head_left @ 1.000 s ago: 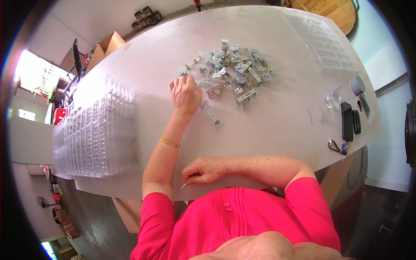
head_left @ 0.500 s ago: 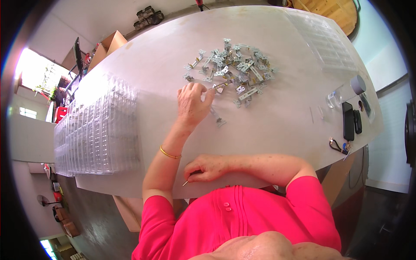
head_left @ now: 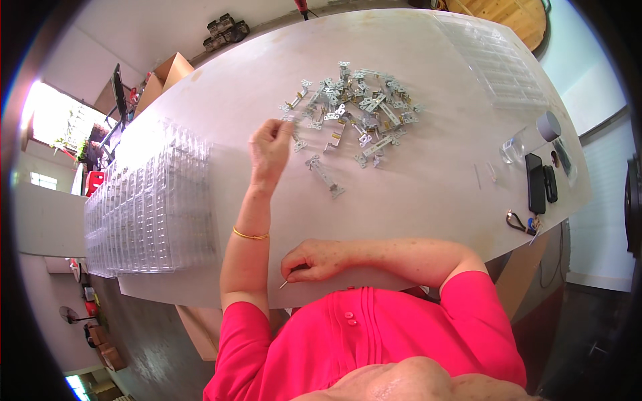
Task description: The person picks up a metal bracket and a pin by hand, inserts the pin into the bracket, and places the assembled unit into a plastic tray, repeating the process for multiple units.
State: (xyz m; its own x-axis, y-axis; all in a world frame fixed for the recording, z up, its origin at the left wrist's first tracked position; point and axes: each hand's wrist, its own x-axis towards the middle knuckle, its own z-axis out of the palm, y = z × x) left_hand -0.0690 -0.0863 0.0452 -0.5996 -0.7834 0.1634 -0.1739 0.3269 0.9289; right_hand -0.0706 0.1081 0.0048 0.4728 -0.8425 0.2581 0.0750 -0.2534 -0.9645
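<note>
A loose pile of small metal brackets (head_left: 378,110) with brass-coloured bits is spread over the middle of the table. My left hand (head_left: 269,150) is raised at the pile's left edge, its fingers curled together; whether anything sits in them is hidden. Just right of it lie a bracket with a brass-coloured part (head_left: 334,137) and, closer to me, a single long bracket (head_left: 324,176) apart from the rest. My right hand (head_left: 315,259) rests at the near table edge, closed round a thin metal rod (head_left: 283,285) whose end pokes out below the fingers.
Stacked clear plastic trays (head_left: 150,200) stand at the left. Another clear tray (head_left: 495,63) lies at the far right. A clear bottle with a grey cap (head_left: 531,139), a black case (head_left: 536,184) and a corded key ring (head_left: 521,224) are at the right edge.
My left hand has drawn left, away from the pile, uncovering the brackets beside it. The right hand stays in place with the rod.
</note>
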